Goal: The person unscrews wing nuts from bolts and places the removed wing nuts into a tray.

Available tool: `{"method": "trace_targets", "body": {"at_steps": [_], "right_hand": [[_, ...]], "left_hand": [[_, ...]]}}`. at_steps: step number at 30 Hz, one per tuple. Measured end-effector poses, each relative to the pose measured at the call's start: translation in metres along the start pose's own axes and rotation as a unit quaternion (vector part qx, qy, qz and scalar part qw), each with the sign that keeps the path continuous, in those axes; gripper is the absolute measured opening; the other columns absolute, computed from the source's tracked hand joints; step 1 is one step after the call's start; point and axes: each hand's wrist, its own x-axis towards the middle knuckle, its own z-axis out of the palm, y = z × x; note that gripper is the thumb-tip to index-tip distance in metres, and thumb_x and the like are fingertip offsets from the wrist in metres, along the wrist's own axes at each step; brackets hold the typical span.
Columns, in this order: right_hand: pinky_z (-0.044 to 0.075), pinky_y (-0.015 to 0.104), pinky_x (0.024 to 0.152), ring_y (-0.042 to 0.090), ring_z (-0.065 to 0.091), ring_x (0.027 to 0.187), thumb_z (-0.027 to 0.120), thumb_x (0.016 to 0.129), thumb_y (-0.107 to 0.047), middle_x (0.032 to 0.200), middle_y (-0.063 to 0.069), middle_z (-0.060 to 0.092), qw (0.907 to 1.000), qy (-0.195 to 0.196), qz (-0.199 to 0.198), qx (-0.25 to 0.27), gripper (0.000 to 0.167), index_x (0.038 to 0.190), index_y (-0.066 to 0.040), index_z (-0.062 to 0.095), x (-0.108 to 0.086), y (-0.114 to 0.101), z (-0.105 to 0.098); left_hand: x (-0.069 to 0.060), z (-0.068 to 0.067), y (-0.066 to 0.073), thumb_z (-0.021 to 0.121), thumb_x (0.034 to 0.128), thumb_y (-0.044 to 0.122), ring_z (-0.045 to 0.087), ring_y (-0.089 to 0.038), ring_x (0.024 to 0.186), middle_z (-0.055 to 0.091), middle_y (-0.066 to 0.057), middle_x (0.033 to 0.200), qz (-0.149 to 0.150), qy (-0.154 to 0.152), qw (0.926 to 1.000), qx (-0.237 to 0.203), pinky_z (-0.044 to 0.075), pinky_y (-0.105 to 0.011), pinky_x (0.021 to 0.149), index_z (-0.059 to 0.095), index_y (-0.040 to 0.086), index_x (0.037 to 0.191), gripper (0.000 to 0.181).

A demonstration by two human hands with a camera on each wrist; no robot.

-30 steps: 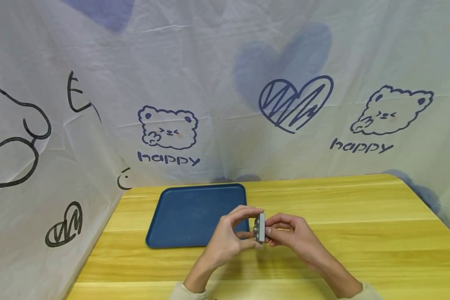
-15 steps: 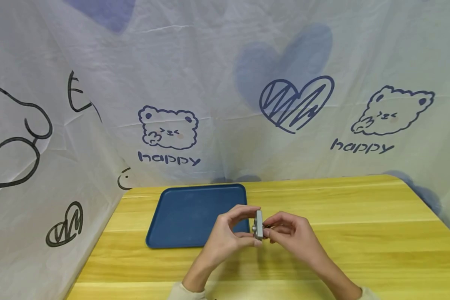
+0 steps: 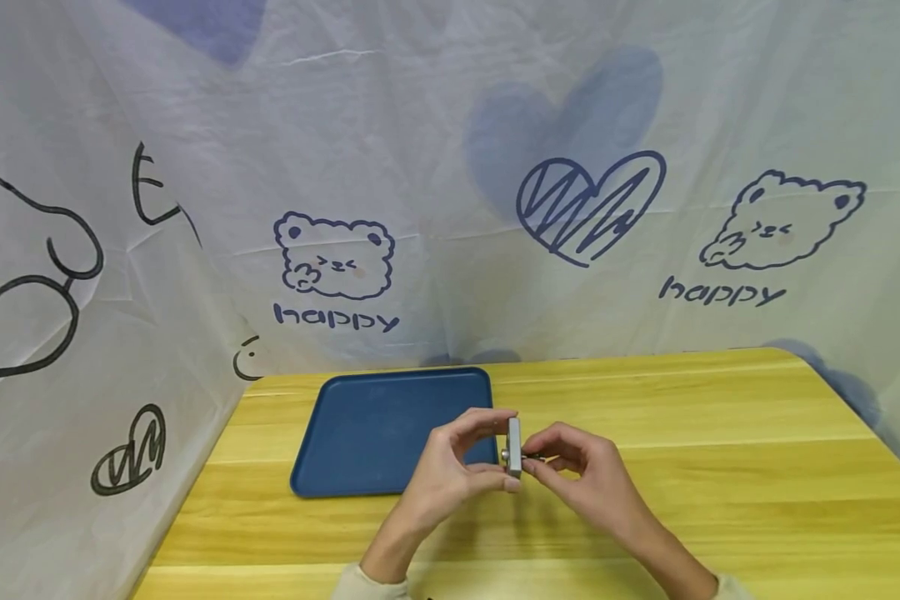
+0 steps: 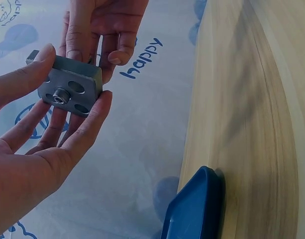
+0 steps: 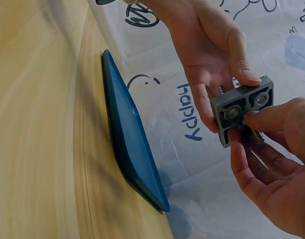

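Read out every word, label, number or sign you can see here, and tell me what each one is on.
"happy": white cloth backdrop, under the left blue-outlined bear drawing.
"happy": same backdrop, under the right blue-outlined bear drawing.
Black E-shaped mark, backdrop's left side: letter or drawing, I can't tell.
Upper-right corner marks, right wrist view: cut off, unreadable.
Square grey metal block, rectangular blue tray: no lettering visible.

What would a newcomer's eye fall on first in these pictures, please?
Most likely the gray metal block, held over the table by the left hand, with a bolt head jutting from one face and the right hand at the other. Next, perhaps, the blue tray on the table, left of centre, and the bear drawings on the white cloth behind.
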Motion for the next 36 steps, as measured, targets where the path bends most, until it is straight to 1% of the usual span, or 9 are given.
{"method": "trace_targets", "body": {"at_steps": [5,11,17,21,23,26,30,32,36], "right_hand": [[0.065,0.035,0.074,0.009,0.070,0.092,0.075,0.091,0.003,0.101,0.006,0.073,1.0000,-0.004,-0.001,-0.002,0.016,0.103,-0.008,0.071,0.000,0.002,0.001],[0.065,0.035,0.079,0.019,0.071,0.097,0.075,0.095,-0.008,0.104,0.005,0.072,0.9997,-0.011,0.021,-0.004,0.012,0.106,-0.010,0.071,0.001,0.000,-0.002],[0.064,0.034,0.081,0.020,0.070,0.098,0.070,0.100,-0.015,0.109,0.007,0.071,0.9995,-0.013,0.026,-0.010,0.012,0.111,-0.009,0.070,0.003,0.000,-0.008],[0.064,0.037,0.082,0.022,0.071,0.098,0.064,0.104,-0.020,0.108,0.012,0.071,0.9976,-0.013,0.066,0.015,0.018,0.111,-0.005,0.070,0.006,0.002,-0.012],[0.064,0.039,0.082,0.024,0.071,0.099,0.059,0.107,-0.022,0.109,0.016,0.070,0.9943,-0.027,0.094,0.041,0.025,0.114,0.000,0.068,0.007,0.003,-0.014],[0.064,0.042,0.082,0.029,0.072,0.101,0.053,0.109,-0.024,0.113,0.020,0.068,0.9860,-0.062,0.137,0.073,0.034,0.119,0.006,0.065,0.008,0.005,-0.016],[0.064,0.046,0.083,0.033,0.072,0.099,0.053,0.110,-0.027,0.113,0.019,0.069,0.9727,-0.103,0.180,0.105,0.040,0.124,0.009,0.062,0.007,0.007,-0.017],[0.064,0.047,0.082,0.033,0.073,0.096,0.054,0.109,-0.028,0.111,0.019,0.069,0.9677,-0.110,0.193,0.118,0.041,0.126,0.009,0.061,0.007,0.007,-0.017],[0.065,0.040,0.080,0.030,0.073,0.092,0.058,0.107,-0.026,0.107,0.017,0.070,0.9591,-0.110,0.215,0.148,0.042,0.126,0.011,0.061,0.006,0.009,-0.017]], "left_hand": [[0.000,0.000,-0.001,0.083,0.0776,-0.014,0.056,-0.032,0.130,0.058,-0.017,0.134,0.002,-0.001,1.0000,0.000,0.062,-0.045,0.091,0.064,0.006,0.137,0.066],[0.000,0.000,-0.002,0.083,0.0771,-0.015,0.055,-0.032,0.130,0.057,-0.017,0.134,0.004,0.000,1.0000,0.001,0.062,-0.046,0.090,0.064,0.006,0.137,0.066],[0.001,0.000,0.000,0.082,0.0759,-0.018,0.055,-0.032,0.130,0.056,-0.017,0.134,0.013,0.000,0.9999,0.007,0.063,-0.046,0.088,0.063,0.004,0.136,0.066],[0.001,0.001,0.001,0.082,0.0748,-0.019,0.055,-0.031,0.129,0.056,-0.016,0.133,0.017,-0.003,0.9997,0.018,0.063,-0.047,0.087,0.064,0.004,0.135,0.067],[0.001,0.002,0.001,0.082,0.0745,-0.019,0.055,-0.030,0.129,0.056,-0.015,0.133,0.017,-0.005,0.9995,0.025,0.063,-0.046,0.087,0.064,0.005,0.135,0.067],[0.000,0.003,0.001,0.082,0.0752,-0.019,0.054,-0.029,0.128,0.056,-0.014,0.134,0.016,-0.010,0.9992,0.035,0.063,-0.045,0.088,0.065,0.006,0.135,0.066],[0.000,0.004,-0.001,0.082,0.0761,-0.017,0.054,-0.027,0.128,0.056,-0.012,0.135,0.017,-0.016,0.9984,0.051,0.063,-0.043,0.089,0.065,0.007,0.134,0.066],[0.000,0.004,-0.002,0.082,0.0764,-0.017,0.054,-0.026,0.128,0.056,-0.011,0.135,0.017,-0.017,0.9980,0.059,0.062,-0.042,0.090,0.065,0.008,0.134,0.065],[0.000,0.005,-0.003,0.082,0.0767,-0.016,0.055,-0.026,0.126,0.056,-0.010,0.135,0.017,-0.016,0.9974,0.069,0.062,-0.041,0.090,0.066,0.009,0.134,0.065]]}}
